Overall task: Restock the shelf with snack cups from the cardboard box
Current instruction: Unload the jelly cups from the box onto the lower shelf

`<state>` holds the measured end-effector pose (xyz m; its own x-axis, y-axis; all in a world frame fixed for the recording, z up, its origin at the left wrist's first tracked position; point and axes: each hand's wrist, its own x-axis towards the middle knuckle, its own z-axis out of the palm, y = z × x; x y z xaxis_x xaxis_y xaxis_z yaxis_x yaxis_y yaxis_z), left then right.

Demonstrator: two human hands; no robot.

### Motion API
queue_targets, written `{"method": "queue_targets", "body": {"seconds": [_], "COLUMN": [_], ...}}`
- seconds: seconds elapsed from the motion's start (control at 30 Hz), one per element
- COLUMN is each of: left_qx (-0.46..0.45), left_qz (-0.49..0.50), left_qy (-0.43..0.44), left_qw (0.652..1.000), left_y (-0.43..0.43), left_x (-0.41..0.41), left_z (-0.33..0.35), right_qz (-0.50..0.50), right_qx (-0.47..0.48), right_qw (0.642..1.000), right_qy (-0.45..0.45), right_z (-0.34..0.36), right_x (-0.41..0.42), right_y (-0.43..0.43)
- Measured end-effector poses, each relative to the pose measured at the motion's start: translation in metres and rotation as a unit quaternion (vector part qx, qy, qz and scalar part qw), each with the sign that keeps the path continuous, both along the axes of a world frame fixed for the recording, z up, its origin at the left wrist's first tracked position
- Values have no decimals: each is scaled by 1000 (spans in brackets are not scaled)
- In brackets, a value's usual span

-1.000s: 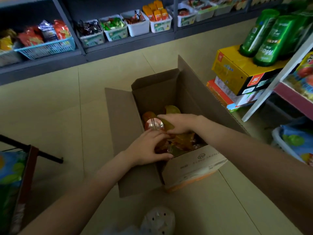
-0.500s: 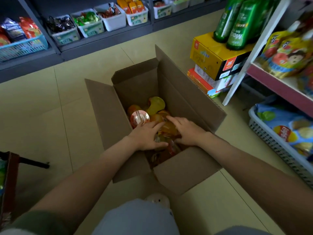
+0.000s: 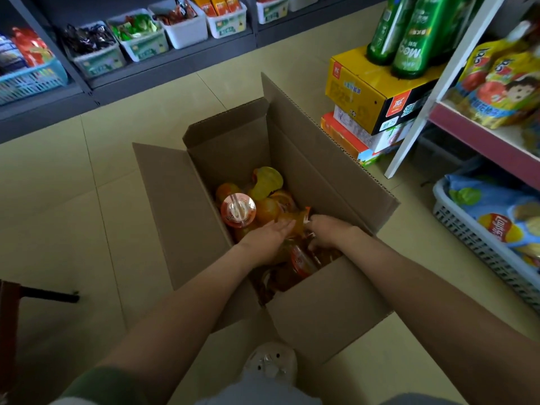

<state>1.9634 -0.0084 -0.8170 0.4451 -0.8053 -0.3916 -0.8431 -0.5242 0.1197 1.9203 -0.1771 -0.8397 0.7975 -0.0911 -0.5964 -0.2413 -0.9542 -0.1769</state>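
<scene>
Pale tiled floor runs between two runs of shop shelving, and the cardboard box stands open on it, all four flaps folded outward. Snack cups lie jumbled in the bottom of the box, mostly orange, some on their sides. One orange cup lies on top of the pile, directly between the two hands. The left hand rests palm down against its near-left side, fingers straight and together, pressing on it rather than wrapping it. The right hand meets the same cup from the other side, its fingers curled down over the cup and the thumb tucked beneath, so it grips the cup. Both forearms reach in over the near wall of the box.

Just beyond the left hand's fingertips stands a cup with a pink foil lid, lid up. Farther back a yellow cup leans against the orange ones.

To the right of the box, printed cartons are stacked with green bottles on top. A white shelf beside them holds bright pouches, and a grey basket of bagged snacks sits under it. Across the aisle a dark shelf carries white bins and a blue basket of packets. A pale shoe shows at the box's near corner.
</scene>
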Motion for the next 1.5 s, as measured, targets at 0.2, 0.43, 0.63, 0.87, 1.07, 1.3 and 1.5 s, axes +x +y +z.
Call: {"method": "queue_targets", "body": {"seconds": [0.2,0.43,0.63,0.87,1.07,1.3,1.5], "left_qx": [-58,-251,-419,-481,-553,-583,-627], "left_qz": [30,63,34,-40,-150,-224,-257], "left_qy": [9,8,-49,-155,-256,-262,-248], "left_qw": [998,966,906,862,778,736,692], "left_y": [-13,-14,-12,-5,-34,-118,-205], "left_x": [13,21,20,42,70,80,67], "left_z": [-10,4,33,87,176,276,332], "right_qz": [-8,-14,50,100,103,84,60], "right_qx": [58,121,70,22,16,-57,-152], "right_qw": [991,936,858,782,707,653,640], "right_qy": [-119,-329,-507,-615,-700,-751,-751], "right_z": [11,38,58,109,193,287,352], "right_x": [-4,-15,-20,1,17,3,-25], "right_y": [-2,0,-1,2,-22,-95,-166]}}
